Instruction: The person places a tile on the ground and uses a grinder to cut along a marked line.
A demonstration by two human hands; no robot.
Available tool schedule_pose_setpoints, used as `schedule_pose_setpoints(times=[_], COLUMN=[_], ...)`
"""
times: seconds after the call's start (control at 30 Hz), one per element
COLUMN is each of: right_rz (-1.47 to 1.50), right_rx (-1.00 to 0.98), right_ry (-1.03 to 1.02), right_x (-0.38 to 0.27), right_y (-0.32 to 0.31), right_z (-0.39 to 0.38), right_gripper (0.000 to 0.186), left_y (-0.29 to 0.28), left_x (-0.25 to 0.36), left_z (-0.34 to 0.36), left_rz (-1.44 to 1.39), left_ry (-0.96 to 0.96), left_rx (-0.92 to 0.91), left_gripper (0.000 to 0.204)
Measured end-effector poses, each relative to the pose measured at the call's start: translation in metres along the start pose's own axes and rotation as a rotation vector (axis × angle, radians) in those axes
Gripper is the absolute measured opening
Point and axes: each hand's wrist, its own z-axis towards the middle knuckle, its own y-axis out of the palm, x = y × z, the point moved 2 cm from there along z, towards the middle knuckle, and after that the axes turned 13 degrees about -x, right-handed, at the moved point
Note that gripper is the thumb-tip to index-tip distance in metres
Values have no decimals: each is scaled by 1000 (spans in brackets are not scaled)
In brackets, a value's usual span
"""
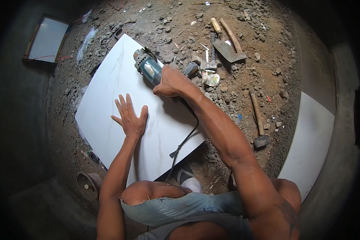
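A large white tile [104, 100] with faint grey veins lies in front of me, tilted askew to my body. My left hand [131, 116] rests palm down on it, fingers spread, holding nothing. A green angle grinder [149, 67] is gripped by my right hand [173, 83] over the tile's far right edge. The guard and disc side is mostly hidden behind the tool's head. From the grinder's back end a black power cord [187, 138] trails across the tile towards my knees.
Beyond the tile, rubble covers the dirt floor. A wooden-handled trowel [229, 51] lies at the far right, and a mallet [262, 141] nearer me. Another pale tile [310, 136] leans by the right wall. A bucket [89, 186] sits at lower left; a framed panel [48, 40] is far left.
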Motion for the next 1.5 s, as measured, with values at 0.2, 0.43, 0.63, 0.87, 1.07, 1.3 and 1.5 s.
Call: schedule_pose_setpoints(times=[0.2, 0.43, 0.63, 0.87, 1.07, 1.3, 1.5], right_rz=[-5, 17, 22, 28, 0, -4, -71], right_rx=[-16, 10, 16, -6, 24, -6, 171], right_ry=[8, 33, 29, 42, 90, 81, -40], right_x=[5, 7, 17, 19, 27, 30, 55], right_y=[0, 4, 9, 10, 17, 9, 38], right_z=[-7, -25, -41, -67, -81, -100, -100], right_gripper=[67, 64, 61, 65, 70, 68, 79], left_y=[-1, -1, -1, 2, 5, -4, 5], left_x=[1, 1, 1, -1, -3, 3, -13], left_z=[1, 1, 2, 2, 4, 12, 8], left_rz=[-23, -21, -33, -18, 1, -39, -150], left_ry=[-5, -24, -24, -30, -39, -36, 187], left_rx=[-9, -10, -6, 12, 8, 12, 186], left_gripper=[93, 92, 92, 93, 93, 92, 86])
